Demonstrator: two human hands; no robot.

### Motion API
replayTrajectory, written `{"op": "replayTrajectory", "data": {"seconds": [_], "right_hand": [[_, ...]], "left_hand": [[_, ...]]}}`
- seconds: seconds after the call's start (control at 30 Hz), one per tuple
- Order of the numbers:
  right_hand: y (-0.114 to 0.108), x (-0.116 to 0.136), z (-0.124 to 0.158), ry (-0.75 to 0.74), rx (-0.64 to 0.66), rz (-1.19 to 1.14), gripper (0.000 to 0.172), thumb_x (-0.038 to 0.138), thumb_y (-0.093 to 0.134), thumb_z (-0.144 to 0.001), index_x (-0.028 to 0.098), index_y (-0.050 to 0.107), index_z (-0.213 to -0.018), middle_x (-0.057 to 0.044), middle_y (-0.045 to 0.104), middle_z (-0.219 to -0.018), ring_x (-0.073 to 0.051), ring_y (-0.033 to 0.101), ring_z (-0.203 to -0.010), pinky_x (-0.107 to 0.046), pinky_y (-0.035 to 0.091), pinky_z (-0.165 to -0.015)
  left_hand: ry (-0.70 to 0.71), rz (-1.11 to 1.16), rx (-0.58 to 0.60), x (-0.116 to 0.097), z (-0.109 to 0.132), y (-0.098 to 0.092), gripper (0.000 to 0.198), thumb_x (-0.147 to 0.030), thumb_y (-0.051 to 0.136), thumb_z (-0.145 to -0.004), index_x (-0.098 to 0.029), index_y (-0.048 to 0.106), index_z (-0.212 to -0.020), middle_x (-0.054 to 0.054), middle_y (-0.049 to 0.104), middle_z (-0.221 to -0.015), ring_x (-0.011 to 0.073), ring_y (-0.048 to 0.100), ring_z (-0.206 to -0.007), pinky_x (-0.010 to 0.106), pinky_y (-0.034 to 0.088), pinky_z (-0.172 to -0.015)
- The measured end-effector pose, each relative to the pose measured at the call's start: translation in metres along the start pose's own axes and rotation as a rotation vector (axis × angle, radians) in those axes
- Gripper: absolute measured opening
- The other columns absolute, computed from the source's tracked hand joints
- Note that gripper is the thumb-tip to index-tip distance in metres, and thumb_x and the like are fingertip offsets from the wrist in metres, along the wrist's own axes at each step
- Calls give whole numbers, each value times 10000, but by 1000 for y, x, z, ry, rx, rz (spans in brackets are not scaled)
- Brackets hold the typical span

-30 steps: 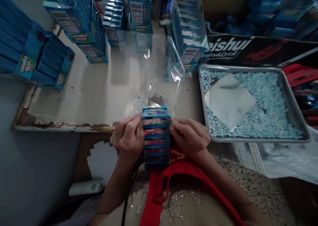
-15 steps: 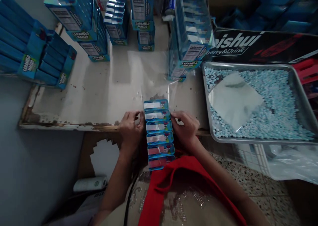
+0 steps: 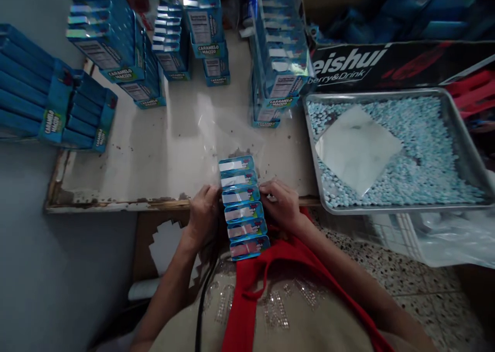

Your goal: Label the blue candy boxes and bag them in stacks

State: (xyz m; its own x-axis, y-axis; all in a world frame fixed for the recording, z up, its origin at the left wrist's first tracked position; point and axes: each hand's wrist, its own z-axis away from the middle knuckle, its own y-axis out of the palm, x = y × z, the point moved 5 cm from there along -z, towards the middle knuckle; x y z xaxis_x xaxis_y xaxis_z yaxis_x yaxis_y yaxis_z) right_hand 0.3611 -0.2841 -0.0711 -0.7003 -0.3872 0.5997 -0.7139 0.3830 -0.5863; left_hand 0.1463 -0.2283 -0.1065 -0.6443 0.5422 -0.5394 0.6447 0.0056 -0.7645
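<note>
The blue box row (image 3: 243, 212) runs near to far, between left hand (image 3: 204, 207) and right hand (image 3: 283, 203), equally close; whether they grip, I cannot tell.

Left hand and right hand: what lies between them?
Head view: a row of blue packs lies between the left hand and the right hand.

Noted a pale tabletop (image 3: 154, 158) with chipped wooden edging (image 3: 158, 205). Found blue "Caramelo Macizo" boxes (image 3: 204, 28) stacked at back and left, plus a metal tray (image 3: 390, 209) at right (jutting past the edge).
</note>
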Motion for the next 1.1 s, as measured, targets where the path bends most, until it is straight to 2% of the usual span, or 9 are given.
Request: {"op": "replayTrajectory", "data": {"seconds": [0.27,0.47,0.53,0.63,0.8,0.87,0.97,1.03,1.1], "right_hand": [[-35,22,38,-126,52,-11,215,116,598,-965,242,596,-791,5,724,-735,-123,659,-640,-252,544,-621],[-57,28,53,-154,86,74,264,115,586,-953,240,574,-720,10,707,-677,-122,627,-587,-258,495,-579],[-58,22,49,-44,78,101,246,174,604,-966,239,608,-730,17,703,-655,-122,625,-560,-251,484,-557],[-57,6,38,157,-34,74,171,259,650,-964,238,683,-798,1,738,-722,-139,667,-609,-252,523,-591],[-44,-13,25,204,-104,-3,158,296,666,-964,237,739,-837,-5,761,-723,-146,682,-596,-261,535,-582],[-42,-17,25,240,-84,15,156,349,681,-960,246,763,-876,-12,774,-733,-160,691,-595,-278,546,-587],[-41,-21,24,314,-6,25,150,388,684,-961,274,780,-945,-35,798,-801,-199,724,-672,-312,563,-645],[-41,-21,21,332,43,-1,138,370,677,-961,278,778,-946,-40,801,-825,-203,724,-697,-313,550,-658],[-41,-20,15,338,58,-51,120,313,668,-948,260,765,-902,-25,779,-783,-175,688,-647,-294,520,-626]], "left_hand": [[188,-45,-99,-57,45,-19,165,-123,529,-999,-242,640,-1020,40,763,-880,189,736,-779,293,574,-686],[240,-39,-2,-87,58,-24,181,-163,520,-1035,-198,648,-911,30,750,-764,139,716,-661,236,527,-636],[188,-46,-2,-89,54,-23,215,-198,529,-1043,-192,672,-882,27,750,-744,131,709,-647,227,510,-630],[57,-63,-60,-87,41,-22,234,-260,553,-1048,-182,705,-886,36,764,-777,143,719,-687,232,509,-659],[19,-65,-88,-89,25,-18,188,-259,610,-1019,-177,707,-880,29,769,-796,146,732,-720,230,534,-688],[-17,-77,-166,-86,25,-22,99,-253,679,-980,-179,710,-920,20,778,-814,140,741,-718,221,549,-694],[90,-126,-300,-88,28,-28,87,-215,771,-915,-189,719,-979,16,798,-844,138,763,-734,206,574,-729],[220,-140,-315,-91,29,-27,109,-180,786,-901,-202,736,-997,18,815,-868,136,777,-752,193,578,-742],[242,-112,-295,-89,28,-25,117,-159,777,-907,-207,745,-1009,18,824,-885,133,782,-756,186,579,-738]]}}
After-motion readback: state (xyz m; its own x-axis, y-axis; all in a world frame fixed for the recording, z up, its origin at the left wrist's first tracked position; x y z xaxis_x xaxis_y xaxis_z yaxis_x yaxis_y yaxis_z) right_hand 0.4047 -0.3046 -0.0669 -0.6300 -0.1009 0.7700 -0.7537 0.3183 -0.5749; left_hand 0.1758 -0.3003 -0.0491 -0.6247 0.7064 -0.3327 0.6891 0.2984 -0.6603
